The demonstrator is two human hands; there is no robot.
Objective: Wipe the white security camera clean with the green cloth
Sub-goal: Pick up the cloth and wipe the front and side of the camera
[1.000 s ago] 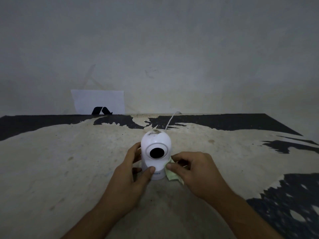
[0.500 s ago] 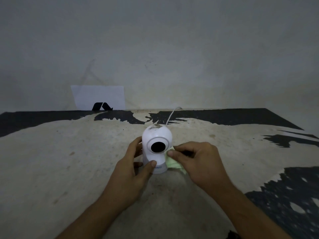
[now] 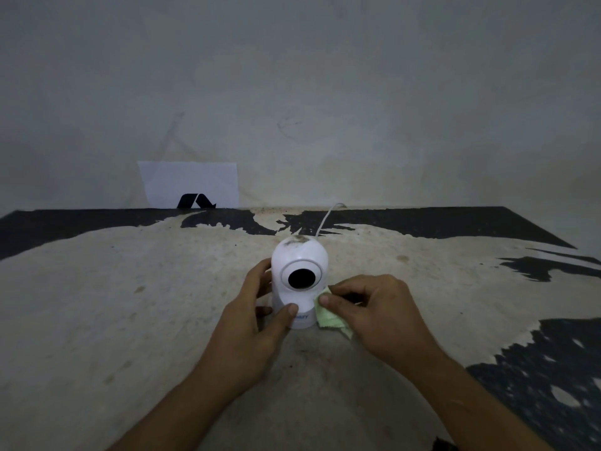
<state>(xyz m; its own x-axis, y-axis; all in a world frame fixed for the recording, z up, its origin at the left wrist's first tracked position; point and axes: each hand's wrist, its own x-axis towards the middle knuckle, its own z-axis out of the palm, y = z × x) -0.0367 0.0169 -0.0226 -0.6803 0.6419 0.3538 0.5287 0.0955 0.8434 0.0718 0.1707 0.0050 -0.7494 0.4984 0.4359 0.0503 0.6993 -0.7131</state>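
The white security camera (image 3: pixel 299 271) stands upright on the worn table, its round black lens facing me and a dark smudge of dirt on its top. My left hand (image 3: pixel 257 323) wraps around its base from the left, thumb across the front. My right hand (image 3: pixel 374 310) pinches the pale green cloth (image 3: pixel 328 317) against the lower right side of the camera's base. Most of the cloth is hidden under my fingers.
A thin white cable (image 3: pixel 327 219) runs from behind the camera toward the wall. A white sheet of paper (image 3: pixel 190 183) with a black mark leans against the wall at the back left. The table's surface (image 3: pixel 130 320) is beige with peeling black patches.
My right hand with the cloth has slid down from the camera's right side, beside the lens, to the base. My left hand keeps its hold on the base.
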